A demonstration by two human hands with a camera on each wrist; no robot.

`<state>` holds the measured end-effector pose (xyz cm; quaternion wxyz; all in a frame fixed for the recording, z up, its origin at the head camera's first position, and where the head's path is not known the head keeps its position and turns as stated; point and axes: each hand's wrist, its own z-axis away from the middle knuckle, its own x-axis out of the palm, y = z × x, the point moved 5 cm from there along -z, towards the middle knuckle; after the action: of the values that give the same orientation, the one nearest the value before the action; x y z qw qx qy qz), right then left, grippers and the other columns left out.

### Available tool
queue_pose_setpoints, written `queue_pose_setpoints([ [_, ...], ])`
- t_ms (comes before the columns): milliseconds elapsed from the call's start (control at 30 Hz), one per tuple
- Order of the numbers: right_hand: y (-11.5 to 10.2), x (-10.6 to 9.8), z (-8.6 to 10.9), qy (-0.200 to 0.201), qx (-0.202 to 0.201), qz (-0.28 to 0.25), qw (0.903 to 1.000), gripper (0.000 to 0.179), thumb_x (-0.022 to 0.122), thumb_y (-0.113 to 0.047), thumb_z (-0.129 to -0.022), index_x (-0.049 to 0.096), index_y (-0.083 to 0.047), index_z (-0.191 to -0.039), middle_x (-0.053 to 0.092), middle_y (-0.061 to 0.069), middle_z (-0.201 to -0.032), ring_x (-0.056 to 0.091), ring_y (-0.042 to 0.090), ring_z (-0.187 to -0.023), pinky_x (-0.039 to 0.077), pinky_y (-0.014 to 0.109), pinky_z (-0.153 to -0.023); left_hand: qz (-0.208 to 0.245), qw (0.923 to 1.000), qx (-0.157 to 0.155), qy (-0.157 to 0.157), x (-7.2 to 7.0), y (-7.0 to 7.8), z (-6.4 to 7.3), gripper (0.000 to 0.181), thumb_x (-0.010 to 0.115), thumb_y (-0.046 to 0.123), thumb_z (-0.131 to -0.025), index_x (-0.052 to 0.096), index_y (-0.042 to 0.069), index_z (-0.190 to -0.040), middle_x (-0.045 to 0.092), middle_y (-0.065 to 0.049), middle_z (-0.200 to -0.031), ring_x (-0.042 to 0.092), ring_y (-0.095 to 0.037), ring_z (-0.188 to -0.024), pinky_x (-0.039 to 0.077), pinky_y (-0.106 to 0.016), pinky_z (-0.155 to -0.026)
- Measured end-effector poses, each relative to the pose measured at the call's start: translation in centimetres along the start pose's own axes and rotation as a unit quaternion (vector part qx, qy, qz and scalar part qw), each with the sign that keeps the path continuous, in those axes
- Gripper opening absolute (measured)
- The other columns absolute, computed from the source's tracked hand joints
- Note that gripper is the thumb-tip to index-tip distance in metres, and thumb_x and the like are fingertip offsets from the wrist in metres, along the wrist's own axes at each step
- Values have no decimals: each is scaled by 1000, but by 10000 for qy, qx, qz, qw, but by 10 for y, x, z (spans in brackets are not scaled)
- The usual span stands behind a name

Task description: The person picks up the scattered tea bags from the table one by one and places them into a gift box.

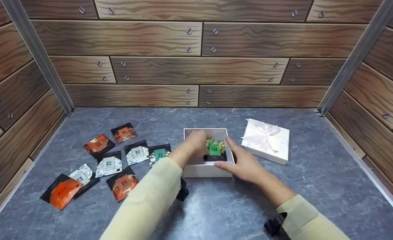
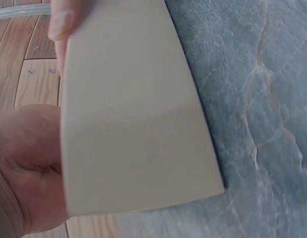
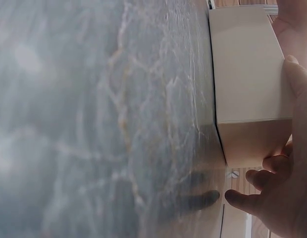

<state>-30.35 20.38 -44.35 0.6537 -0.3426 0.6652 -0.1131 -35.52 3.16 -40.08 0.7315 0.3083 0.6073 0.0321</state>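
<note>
An open white gift box (image 1: 207,171) stands in the middle of the table. My left hand (image 1: 194,143) reaches down into it and pinches the left edge of a black sachet with a green label (image 1: 215,150). That sachet sits at the right inside the box; some fingertips are hidden. My right hand (image 1: 246,163) grips the box's front right corner, thumb on the front rim and other fingers along the right side. In the left wrist view the box wall (image 2: 138,114) covers most of the left hand. The right wrist view shows the right thumb (image 3: 295,74) against the box.
A white lid with a pale pink ribbon bow (image 1: 266,140) lies right of the box. Several flat sachets lie spread at the left, among them an orange one (image 1: 63,191), a white one (image 1: 109,164) and a teal one (image 1: 159,154). Wood-patterned walls (image 1: 196,70) enclose the table.
</note>
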Motion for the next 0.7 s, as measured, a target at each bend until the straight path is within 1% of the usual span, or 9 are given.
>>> queue_pose_setpoints([
  [67, 0, 0, 0, -26, 27, -21, 10000, 110, 73, -67, -91, 22, -10, -170, 40, 25, -164, 45, 45, -145, 38, 61, -117, 84, 9999, -45, -66, -5, -1, 3, 59, 82, 2, -90, 63, 4, -146, 65, -11, -145, 58, -31, -137, 42, -39, -118],
  [100, 0, 0, 0, -42, 39, -31, 10000, 110, 73, -67, -91, 22, -10, -170, 41, 25, -163, 46, 44, -145, 39, 61, -116, 187, 9998, -45, -92, -7, -2, 5, 60, 81, 2, -91, 61, 5, -148, 65, -12, -145, 59, -31, -136, 45, -40, -116],
  [167, 0, 1, 0, -66, 62, -51, 9999, 110, 73, -67, -91, 22, -10, -170, 40, 25, -164, 46, 44, -145, 39, 62, -116, 428, 9991, 27, -52, -15, -4, 10, 60, 79, 3, -93, 60, 6, -150, 68, -14, -140, 64, -31, -130, 50, -40, -110],
  [233, 1, 1, 0, -78, 71, -75, 9999, 110, 73, -67, -91, 21, -10, -170, 40, 25, -164, 46, 44, -145, 39, 62, -116, 692, 9975, 166, 52, -25, -7, 17, 59, 77, 5, -95, 59, 7, -151, 72, -16, -132, 69, -30, -120, 57, -40, -100],
  [300, 1, 1, 0, -70, 61, -92, 9999, 110, 73, -66, -92, 21, -9, -170, 39, 25, -164, 45, 44, -145, 38, 61, -117, 991, 9942, 363, 216, -37, -11, 26, 57, 76, 7, -98, 58, 7, -152, 75, -16, -123, 72, -27, -109, 60, -37, -91],
  [400, 1, 1, 0, -53, 57, -132, 9999, 110, 74, -65, -91, 21, -9, -170, 40, 25, -164, 44, 44, -146, 37, 61, -118, 1393, 9876, 517, 507, -57, -21, 43, 57, 74, 12, -100, 56, 9, -154, 76, -11, -118, 72, -23, -105, 60, -33, -88],
  [500, 0, 1, 0, -76, 90, -140, 9998, 111, 74, -66, -91, 21, -10, -170, 38, 26, -164, 44, 45, -146, 36, 61, -118, 1703, 9801, 576, 841, -77, -33, 62, 58, 74, 14, -100, 55, 10, -155, 76, -8, -115, 72, -20, -102, 60, -32, -88],
  [633, 1, 3, 0, -94, 133, -142, 9998, 111, 75, -66, -90, 21, -11, -171, 37, 26, -165, 44, 47, -146, 36, 63, -118, 1790, 9727, 622, 1340, -104, -55, 88, 57, 75, 14, -100, 56, 10, -154, 77, -7, -111, 72, -21, -99, 60, -35, -88],
  [700, 3, 4, 0, -83, 171, -172, 9997, 110, 75, -65, -91, 21, -12, -171, 38, 27, -164, 45, 48, -144, 36, 64, -117, 1801, 9704, 582, 1502, -115, -67, 101, 56, 75, 16, -101, 57, 11, -154, 77, -7, -112, 72, -21, -99, 61, -37, -87],
])
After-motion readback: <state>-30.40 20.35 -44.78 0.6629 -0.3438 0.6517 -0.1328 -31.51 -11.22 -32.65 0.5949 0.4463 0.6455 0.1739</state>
